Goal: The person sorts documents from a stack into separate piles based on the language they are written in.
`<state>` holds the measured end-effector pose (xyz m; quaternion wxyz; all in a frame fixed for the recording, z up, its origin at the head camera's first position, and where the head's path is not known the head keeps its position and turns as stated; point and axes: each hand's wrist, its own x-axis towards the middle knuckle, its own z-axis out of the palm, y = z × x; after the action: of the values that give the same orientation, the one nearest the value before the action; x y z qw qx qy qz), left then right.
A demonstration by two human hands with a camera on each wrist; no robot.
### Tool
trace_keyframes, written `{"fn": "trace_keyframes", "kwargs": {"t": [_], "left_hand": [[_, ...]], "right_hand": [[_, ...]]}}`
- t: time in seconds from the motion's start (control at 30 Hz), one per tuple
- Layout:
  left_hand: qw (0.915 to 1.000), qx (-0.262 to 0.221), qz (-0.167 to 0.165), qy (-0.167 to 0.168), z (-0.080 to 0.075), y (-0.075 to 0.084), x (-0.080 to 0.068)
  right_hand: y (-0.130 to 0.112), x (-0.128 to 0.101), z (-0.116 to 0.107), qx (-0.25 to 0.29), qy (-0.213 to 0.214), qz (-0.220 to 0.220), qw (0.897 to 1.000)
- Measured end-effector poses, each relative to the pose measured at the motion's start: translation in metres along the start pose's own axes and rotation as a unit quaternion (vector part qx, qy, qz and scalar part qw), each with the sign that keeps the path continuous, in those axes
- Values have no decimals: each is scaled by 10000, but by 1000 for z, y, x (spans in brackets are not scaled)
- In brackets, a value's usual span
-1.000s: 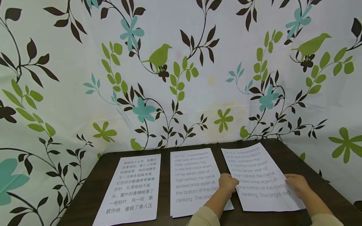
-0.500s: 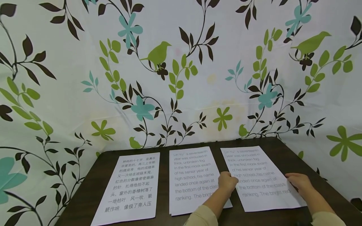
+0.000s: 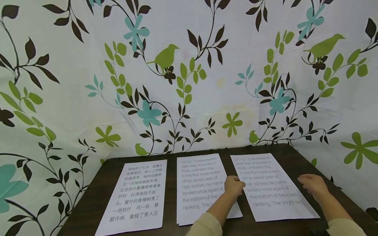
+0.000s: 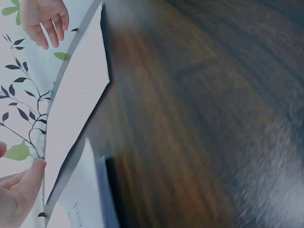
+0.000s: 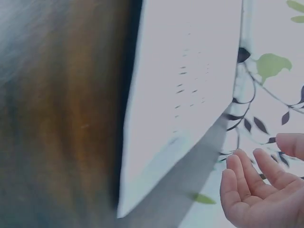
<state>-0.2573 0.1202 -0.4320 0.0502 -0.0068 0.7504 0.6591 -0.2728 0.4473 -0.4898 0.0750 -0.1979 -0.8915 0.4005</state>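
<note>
A sheet of paper printed with English text (image 3: 274, 186) lies on the dark table at the right. My left hand (image 3: 234, 186) hovers by its left edge, overlapping the edge of the middle stack of printed paper (image 3: 198, 186) in the head view. Off the right edge of that sheet is my right hand (image 3: 313, 185), with nothing in it. In the right wrist view the fingers of the right hand (image 5: 261, 190) are loosely bent, apart from the sheet (image 5: 190, 114). The left wrist view shows the left hand (image 4: 21, 194) at its lower left, its fingers partly cut off.
At the left lies a sheet with Chinese text (image 3: 136, 193). The dark wood-grain table (image 3: 171, 196) shows between the papers. Behind it hangs a white cloth (image 3: 206, 98) patterned with leaves, birds and flowers. A dark object (image 3: 371, 212) shows at the far right edge.
Both hands have let go of the right sheet's side edges. The left hand has moved slightly left, the right hand has lifted off. The sheet was turned a little straighter and now lies flat.
</note>
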Motion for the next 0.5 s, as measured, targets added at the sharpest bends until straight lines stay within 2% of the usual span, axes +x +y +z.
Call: {"fn": "trace_keyframes", "kwargs": {"t": [0.17, 0.37, 0.5], "left_hand": [[9998, -180, 57, 10, -9, 4, 5], [9996, -275, -77, -81, -27, 11, 12], [9996, -231, -150, -26, -38, 15, 13]], "right_hand": [[-4, 15, 5, -40, -148, -275, 9995], [-12, 37, 16, -121, -140, -523, 9985], [-15, 52, 25, -120, -151, -731, 9971]]}}
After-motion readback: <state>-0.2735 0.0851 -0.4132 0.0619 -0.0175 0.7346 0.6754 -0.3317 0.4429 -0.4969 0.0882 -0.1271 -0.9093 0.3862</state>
